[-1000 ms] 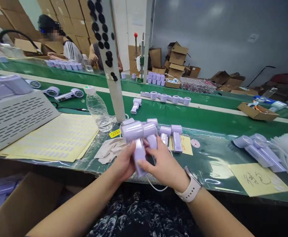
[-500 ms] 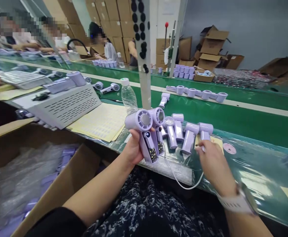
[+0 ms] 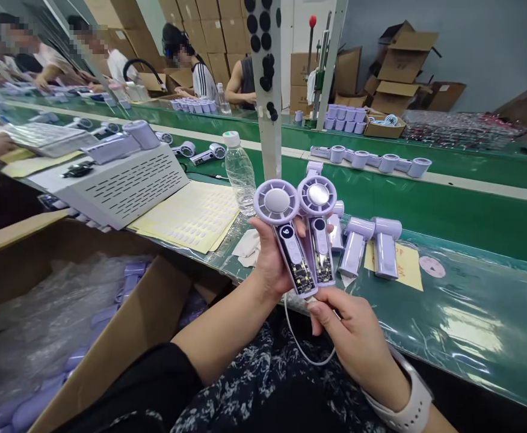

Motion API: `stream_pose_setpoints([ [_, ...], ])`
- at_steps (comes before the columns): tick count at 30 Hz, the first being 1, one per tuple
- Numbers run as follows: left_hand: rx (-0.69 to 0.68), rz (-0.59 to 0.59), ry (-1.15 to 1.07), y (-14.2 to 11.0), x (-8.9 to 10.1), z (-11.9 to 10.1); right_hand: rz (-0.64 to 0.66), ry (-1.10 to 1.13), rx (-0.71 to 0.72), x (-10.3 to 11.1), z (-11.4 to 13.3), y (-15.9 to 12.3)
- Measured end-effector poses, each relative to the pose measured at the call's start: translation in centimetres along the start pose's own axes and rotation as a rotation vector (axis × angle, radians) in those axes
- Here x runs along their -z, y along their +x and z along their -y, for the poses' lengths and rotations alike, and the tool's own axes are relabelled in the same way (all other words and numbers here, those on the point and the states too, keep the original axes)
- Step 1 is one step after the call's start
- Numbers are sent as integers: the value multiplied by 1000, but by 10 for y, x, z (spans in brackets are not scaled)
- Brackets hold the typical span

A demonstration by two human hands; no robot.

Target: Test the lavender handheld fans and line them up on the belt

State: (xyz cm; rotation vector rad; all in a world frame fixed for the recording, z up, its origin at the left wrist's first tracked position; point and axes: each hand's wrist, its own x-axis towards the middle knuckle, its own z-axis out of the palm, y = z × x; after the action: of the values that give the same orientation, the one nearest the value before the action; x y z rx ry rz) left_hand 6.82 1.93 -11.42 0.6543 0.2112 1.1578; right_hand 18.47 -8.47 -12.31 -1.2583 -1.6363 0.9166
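Observation:
Two lilac handheld fans are gripped side by side in my left hand [image 3: 270, 264], round heads up and fronts toward me. On the nearer fan [image 3: 296, 264], a small round display shows white marks above an open circuit board. The other fan [image 3: 321, 246] stands just right of it, its board bare too. My right hand [image 3: 356, 337] pinches the plug end of a white cable [image 3: 306, 362] at the bottom of the nearer fan's handle. Whether the plug is fully seated is hidden by my fingers. Past the held pair, several more fans [image 3: 354, 249] lie on the bench.
A clear bottle [image 3: 240, 171] stands behind my left hand, beside yellow sticker sheets [image 3: 191, 219] and a slotted metal box [image 3: 128, 180]. At lower left is an open carton [image 3: 123, 337] with lilac parts and plastic. A white post [image 3: 270, 138] rises ahead; co-workers sit across the line.
My right hand has come left from the fan on the bench to the base of the held fans, with the cable end. My left hand has turned the fans to face me.

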Motion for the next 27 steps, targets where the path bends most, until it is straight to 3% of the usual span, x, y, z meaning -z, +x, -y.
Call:
stream_pose_setpoints([
  [7, -146, -52, 61, -3, 6, 3, -186, 258, -132, -30, -17, -3],
  [12, -96, -77, -66, -3, 10, 0, -43, 61, 86, -19, -16, -2],
  [14, -61, -110, -134, -3, 9, -4, -79, 37, 147, -15, -16, -3],
  [18, -37, -114, -131, -4, 7, -7, -215, 51, 22, -14, -18, -4],
  [23, -23, -63, -92, -7, 7, -5, -166, 116, -99, -17, -21, -4],
  [27, -47, -48, -78, -9, 9, -1, -234, 262, -158, -22, -24, -7],
])
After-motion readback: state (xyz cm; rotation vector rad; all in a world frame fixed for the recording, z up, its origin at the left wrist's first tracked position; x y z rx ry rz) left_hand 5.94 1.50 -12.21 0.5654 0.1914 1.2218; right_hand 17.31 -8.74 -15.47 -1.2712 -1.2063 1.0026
